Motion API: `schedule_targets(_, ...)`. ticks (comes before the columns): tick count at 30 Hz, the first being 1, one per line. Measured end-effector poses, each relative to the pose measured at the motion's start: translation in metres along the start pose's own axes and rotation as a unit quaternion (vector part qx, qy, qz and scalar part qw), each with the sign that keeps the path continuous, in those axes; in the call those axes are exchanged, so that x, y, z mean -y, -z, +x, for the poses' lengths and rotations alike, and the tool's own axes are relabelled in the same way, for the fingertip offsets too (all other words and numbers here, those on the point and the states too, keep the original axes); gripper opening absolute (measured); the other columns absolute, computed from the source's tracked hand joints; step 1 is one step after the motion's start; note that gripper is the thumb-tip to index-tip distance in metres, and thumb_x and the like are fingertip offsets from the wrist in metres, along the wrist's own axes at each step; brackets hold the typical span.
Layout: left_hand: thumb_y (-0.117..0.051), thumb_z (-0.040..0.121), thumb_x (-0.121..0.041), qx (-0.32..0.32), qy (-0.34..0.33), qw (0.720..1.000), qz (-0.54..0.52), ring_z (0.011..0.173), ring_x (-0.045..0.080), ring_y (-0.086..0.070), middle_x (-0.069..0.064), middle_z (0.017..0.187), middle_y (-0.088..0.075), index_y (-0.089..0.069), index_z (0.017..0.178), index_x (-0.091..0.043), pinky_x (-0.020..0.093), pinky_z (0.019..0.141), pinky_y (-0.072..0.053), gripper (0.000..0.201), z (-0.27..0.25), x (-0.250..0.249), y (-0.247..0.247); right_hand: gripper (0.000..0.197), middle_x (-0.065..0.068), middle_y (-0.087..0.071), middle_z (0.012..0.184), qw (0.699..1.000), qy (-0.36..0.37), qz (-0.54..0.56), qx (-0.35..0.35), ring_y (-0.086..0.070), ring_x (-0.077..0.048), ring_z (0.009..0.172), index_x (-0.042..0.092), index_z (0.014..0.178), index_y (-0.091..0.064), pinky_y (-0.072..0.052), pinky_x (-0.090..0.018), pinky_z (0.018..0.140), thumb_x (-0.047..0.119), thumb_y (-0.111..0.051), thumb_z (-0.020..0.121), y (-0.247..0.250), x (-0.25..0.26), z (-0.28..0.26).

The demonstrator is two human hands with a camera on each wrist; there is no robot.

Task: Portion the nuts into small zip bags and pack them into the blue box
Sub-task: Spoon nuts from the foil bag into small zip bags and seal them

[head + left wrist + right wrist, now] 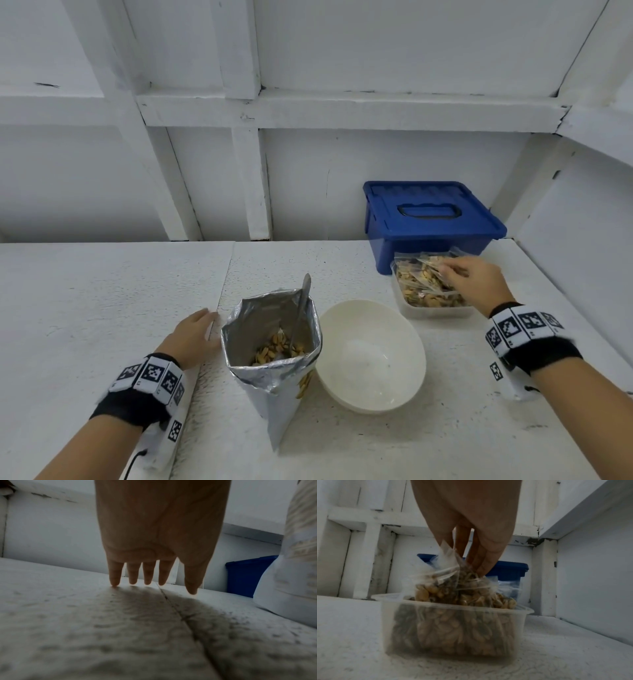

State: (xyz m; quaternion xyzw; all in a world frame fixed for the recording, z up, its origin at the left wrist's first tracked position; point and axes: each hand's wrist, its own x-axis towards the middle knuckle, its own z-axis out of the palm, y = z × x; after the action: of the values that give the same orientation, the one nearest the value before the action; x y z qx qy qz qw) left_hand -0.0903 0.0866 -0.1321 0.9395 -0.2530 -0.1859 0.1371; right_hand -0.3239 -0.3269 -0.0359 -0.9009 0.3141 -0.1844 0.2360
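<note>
A clear plastic tub (435, 310) (453, 615) at the right holds several small zip bags of nuts. My right hand (474, 281) (476, 555) reaches down into it, and its fingertips (483, 568) pinch the top of one filled zip bag (426, 272) (447, 586). Behind the tub stands the blue box (431, 219) (510, 569) with its lid on. A silver foil nut bag (274, 346) stands open at the centre with a spoon (301, 308) in it. My left hand (191, 335) (152, 574) lies flat on the table, fingers straight, holding nothing.
A white bowl (370, 356) with nothing in it sits right of the foil bag. The white table (102, 308) meets a white panelled wall at the back and a side wall at the right. The foil bag's side (295, 561) rises close to my left hand.
</note>
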Motion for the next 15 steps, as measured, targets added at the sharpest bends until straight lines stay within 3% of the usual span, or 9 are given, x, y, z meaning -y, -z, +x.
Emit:
schedule_targets(3,-0.055,0.085,-0.041,0.005,0.008,1.000,-0.004,0.136,0.025,-0.030,0.011,0.146,-0.036,-0.044,0.136,-0.012,0.040,0.111,-0.027,0.060,0.000,0.002,-0.001,0.034,-0.019,-0.061,0.116,0.996,0.036,-0.064,-0.054,-0.052,-0.036,0.107,0.005,0.112,-0.065,-0.042,-0.044,0.091,0.026,-0.062,0.086,0.003,0.012,-0.007)
schedule_targets(5,-0.052,0.085,-0.043,0.011,0.022,1.000,-0.006,0.138,0.026,-0.027,0.012,0.149,-0.030,-0.038,0.139,-0.009,0.038,0.113,-0.024,0.066,-0.010,-0.012,0.006,0.031,-0.016,-0.062,0.110,0.989,0.092,-0.078,-0.084,-0.052,-0.035,0.103,0.006,0.110,-0.065,-0.041,-0.046,0.089,0.024,-0.063,0.084,0.002,0.029,-0.021)
schedule_targets(6,-0.053,0.087,-0.035,0.014,0.033,0.999,-0.010,0.138,0.028,-0.025,0.014,0.150,-0.027,-0.035,0.140,-0.006,0.037,0.113,-0.022,0.063,-0.013,-0.018,0.009,0.029,-0.013,-0.062,0.109,0.988,0.117,-0.070,-0.071,-0.052,-0.032,0.102,0.007,0.109,-0.065,-0.041,-0.045,0.090,0.023,-0.063,0.085,-0.001,0.039,-0.030)
schedule_targets(8,-0.053,0.091,-0.016,0.016,0.044,0.999,-0.012,0.139,0.031,-0.023,0.017,0.151,-0.022,-0.030,0.141,-0.004,0.036,0.114,-0.020,0.057,-0.015,-0.025,0.010,0.027,-0.004,-0.062,0.108,0.988,0.149,-0.043,0.002,-0.053,-0.022,0.102,0.012,0.110,-0.065,-0.042,-0.039,0.094,0.025,-0.061,0.087,-0.011,0.059,-0.053)
schedule_targets(10,-0.053,0.091,-0.012,0.016,0.044,0.999,-0.017,0.139,0.032,-0.022,0.017,0.152,-0.020,-0.028,0.142,-0.004,0.037,0.114,-0.020,0.057,-0.015,-0.027,0.012,0.027,0.002,-0.064,0.103,0.983,0.164,-0.017,0.084,-0.057,-0.012,0.091,0.016,0.111,-0.065,-0.046,-0.031,0.089,0.030,-0.059,0.088,-0.027,0.074,-0.075)
schedule_targets(12,-0.053,0.091,-0.012,0.014,0.040,0.999,-0.020,0.139,0.032,-0.022,0.017,0.152,-0.021,-0.029,0.142,-0.004,0.038,0.114,-0.020,0.057,-0.016,-0.027,0.011,0.032,0.003,-0.065,0.104,0.973,0.154,-0.032,0.168,-0.058,-0.010,0.087,0.020,0.115,-0.062,-0.046,-0.025,0.083,0.036,-0.058,0.088,-0.044,0.082,-0.090)
schedule_targets(15,-0.053,0.091,-0.010,0.012,0.043,0.999,-0.023,0.139,0.032,-0.022,0.017,0.152,-0.021,-0.028,0.142,-0.004,0.038,0.114,-0.021,0.058,-0.017,-0.030,0.012,0.059,-0.001,-0.050,0.130,0.930,0.118,-0.140,0.320,-0.049,-0.016,0.114,0.024,0.137,-0.041,-0.040,-0.026,0.092,0.049,-0.057,0.085,-0.066,0.084,-0.101)
